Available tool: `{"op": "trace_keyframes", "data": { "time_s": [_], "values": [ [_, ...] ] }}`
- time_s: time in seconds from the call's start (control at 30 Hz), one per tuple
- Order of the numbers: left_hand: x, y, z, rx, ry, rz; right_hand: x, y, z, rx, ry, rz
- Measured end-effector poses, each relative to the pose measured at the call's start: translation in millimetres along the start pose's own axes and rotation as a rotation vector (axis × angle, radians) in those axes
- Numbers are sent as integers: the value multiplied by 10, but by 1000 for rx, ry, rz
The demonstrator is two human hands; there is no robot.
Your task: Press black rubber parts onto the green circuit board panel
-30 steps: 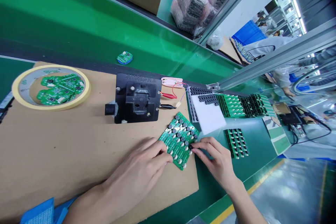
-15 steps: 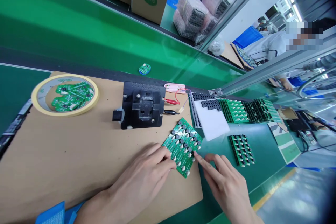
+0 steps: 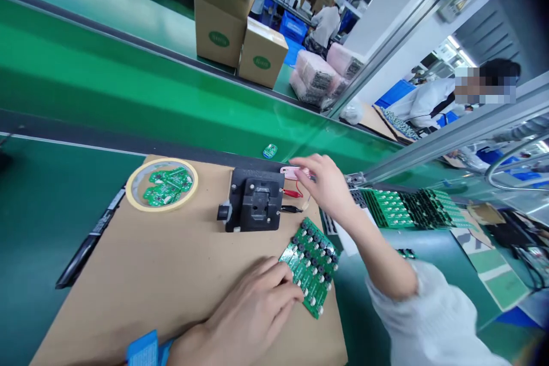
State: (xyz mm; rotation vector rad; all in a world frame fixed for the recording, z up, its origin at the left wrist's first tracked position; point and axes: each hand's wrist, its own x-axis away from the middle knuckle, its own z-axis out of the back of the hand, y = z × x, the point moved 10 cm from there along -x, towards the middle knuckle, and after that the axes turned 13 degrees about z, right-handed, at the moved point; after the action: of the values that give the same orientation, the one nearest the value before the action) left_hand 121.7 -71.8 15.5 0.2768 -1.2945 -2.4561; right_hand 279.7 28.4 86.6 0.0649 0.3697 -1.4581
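Note:
My left hand (image 3: 253, 311) rests on the near left edge of a green circuit board panel (image 3: 315, 269), fingers curled against it. The panel carries several rows of dark round components and lies on a brown cardboard sheet (image 3: 137, 263). My right hand (image 3: 322, 184) is stretched to the far side, its fingertips at a pink board (image 3: 294, 172) next to a red clip (image 3: 291, 193) and a black clip (image 3: 290, 209). These clips lead from a black test fixture (image 3: 255, 200). My white sleeve (image 3: 429, 320) covers part of a white foam pad (image 3: 349, 240).
A yellow tape roll (image 3: 162, 160) around several green boards lies at the sheet's far left. Rows of circuit board strips (image 3: 388, 209) stand to the right. A green conveyor belt (image 3: 128, 91) runs behind, with a small board (image 3: 270, 151) on it. A co-worker (image 3: 422, 100) sits beyond.
My right hand has left the panel's right edge and moved far across to the pink board. My left hand stays on the panel. The view has swung, showing more boxes and more of the room.

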Motion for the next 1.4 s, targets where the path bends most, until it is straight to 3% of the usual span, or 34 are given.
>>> {"op": "trace_keyframes", "data": {
  "time_s": [0.1,0.17,0.27,0.37,0.47,0.57,0.63,0.7,0.83,1.0,1.23,1.4],
  "values": [
    [4,-17,25,9,19,-17,-598,301,-397,-122,-41,-101],
    [10,-37,9,6,28,-22,-799,435,-560,-178,-41,-136],
    [32,-16,-14,10,62,-44,-835,581,-621,-280,-9,-191],
    [82,140,185,77,205,-135,-700,632,-454,-401,85,-256],
    [152,272,666,131,437,-212,-522,465,-195,-560,167,-280],
    [169,235,1174,-17,668,-193,-328,92,-54,-913,203,-282],
    [90,94,1369,-161,719,-115,-191,-205,-87,-1169,167,-298],
    [-26,-132,1447,-193,676,-12,-57,-450,-154,-1257,113,-305],
    [-155,-485,1405,-52,557,131,111,-685,-152,-916,121,-175],
    [-181,-535,1334,42,480,132,152,-954,-24,-433,225,106],
    [-175,-537,1345,46,488,130,305,-1026,75,-222,417,169],
    [-187,-498,1330,22,482,104,351,-1184,67,-109,389,371]
  ]
}}
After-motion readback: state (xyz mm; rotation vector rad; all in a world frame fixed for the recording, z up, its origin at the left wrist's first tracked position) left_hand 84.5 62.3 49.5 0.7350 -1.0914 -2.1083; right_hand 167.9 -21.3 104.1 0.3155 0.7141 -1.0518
